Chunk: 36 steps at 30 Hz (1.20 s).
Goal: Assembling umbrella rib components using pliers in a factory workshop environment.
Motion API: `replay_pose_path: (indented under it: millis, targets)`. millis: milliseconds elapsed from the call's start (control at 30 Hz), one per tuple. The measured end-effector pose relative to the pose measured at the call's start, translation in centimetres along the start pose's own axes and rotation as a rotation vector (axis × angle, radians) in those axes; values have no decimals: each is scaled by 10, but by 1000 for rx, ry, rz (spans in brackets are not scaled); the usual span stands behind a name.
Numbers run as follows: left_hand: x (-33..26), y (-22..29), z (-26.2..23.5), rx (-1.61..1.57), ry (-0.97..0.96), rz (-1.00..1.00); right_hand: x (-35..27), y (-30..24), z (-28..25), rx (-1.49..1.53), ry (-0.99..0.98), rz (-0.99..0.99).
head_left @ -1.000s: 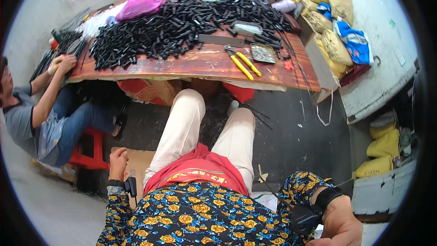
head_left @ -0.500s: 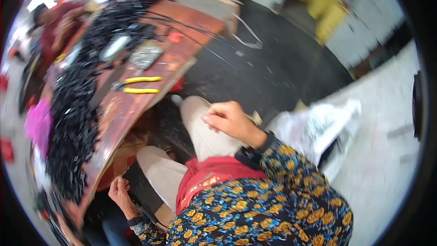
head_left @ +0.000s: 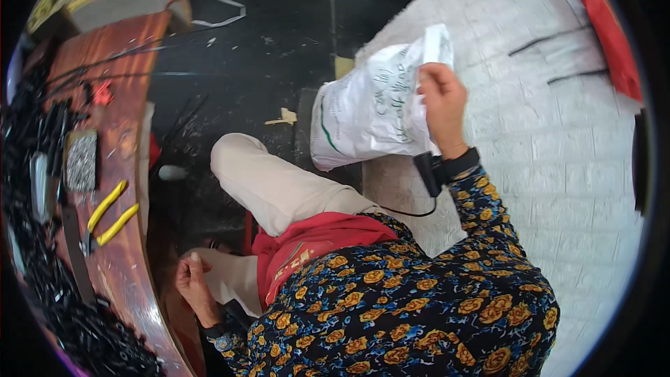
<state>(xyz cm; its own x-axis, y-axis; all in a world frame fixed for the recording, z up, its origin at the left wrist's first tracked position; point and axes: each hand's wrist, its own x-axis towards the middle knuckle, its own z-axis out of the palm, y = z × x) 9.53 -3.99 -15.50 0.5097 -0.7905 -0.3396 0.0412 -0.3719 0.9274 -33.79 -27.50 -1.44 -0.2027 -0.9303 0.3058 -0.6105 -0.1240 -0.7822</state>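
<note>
My right hand point(head_left: 444, 101) reaches out to the right, fingers closed on the upper edge of a white sack point(head_left: 363, 108). The sack is crumpled, carries a green curved line and handwriting, and leans by the white brick-patterned surface. My left hand point(head_left: 194, 283) is low beside my left knee, near the table edge. Its fingers are curled in and the thumb lies against them, with nothing visible in it. On the wooden table point(head_left: 125, 293) to the left lie cutting pliers point(head_left: 112, 216) with yellow handles, open-jawed, and a small box of metal bits point(head_left: 82, 160).
A heap of small black parts point(head_left: 91, 335) covers the table's left side, with a dark flat bar point(head_left: 72, 244) beside it. A red piece point(head_left: 102, 92) lies farther back. A white strap loop point(head_left: 227, 14) hangs by a box. A red bag point(head_left: 611, 35) is at far right.
My view has swung right, bringing the sack toward the middle. My right hand has moved from above my knee to the sack's edge and gripped it. My left hand stays low.
</note>
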Motion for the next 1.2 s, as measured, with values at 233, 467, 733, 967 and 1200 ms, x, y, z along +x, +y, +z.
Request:
replay_pose_path:
  millis: [233,467,733,967,1200]
  targets:
    - [46,76,93,-10,-312,82,-10,81,-51,-7,-326,609]
    - [41,157,241,183,-774,251,-18,69,13,-167,-431,228]
    - [23,169,388,563,-979,621,-36,62,-4,-238,-552,-78]
    - [26,169,406,520,-890,430,37,137,-40,220,-996,-87]
    - [21,175,404,398,-799,543,54,235,64,-1004,-1174,-589]
